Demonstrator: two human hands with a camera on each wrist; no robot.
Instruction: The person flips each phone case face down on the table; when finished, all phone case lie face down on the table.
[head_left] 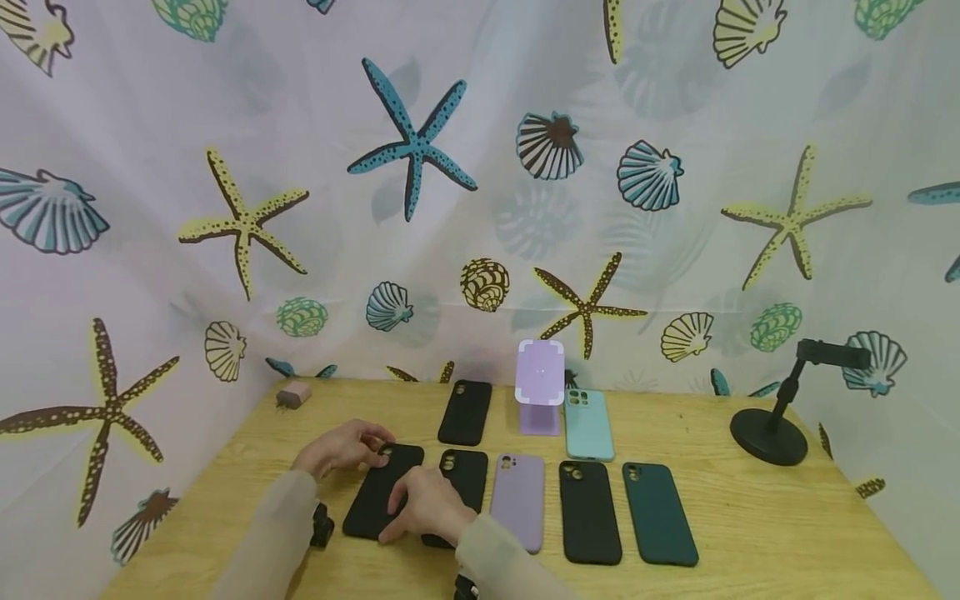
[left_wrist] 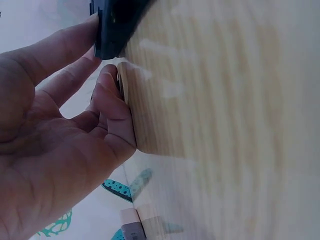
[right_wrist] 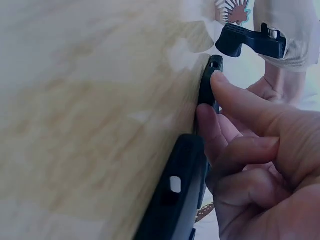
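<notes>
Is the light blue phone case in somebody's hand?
No, the light blue case lies alone by the purple stand, away from both hands.

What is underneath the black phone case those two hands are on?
The black silicone phone case lies flat on the light wooden table, left hand and right hand on top. Anything beneath it is hidden.

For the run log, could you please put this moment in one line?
left hand: touches top of leftmost black case | right hand: rests on its lower end | case: flat on table
</notes>
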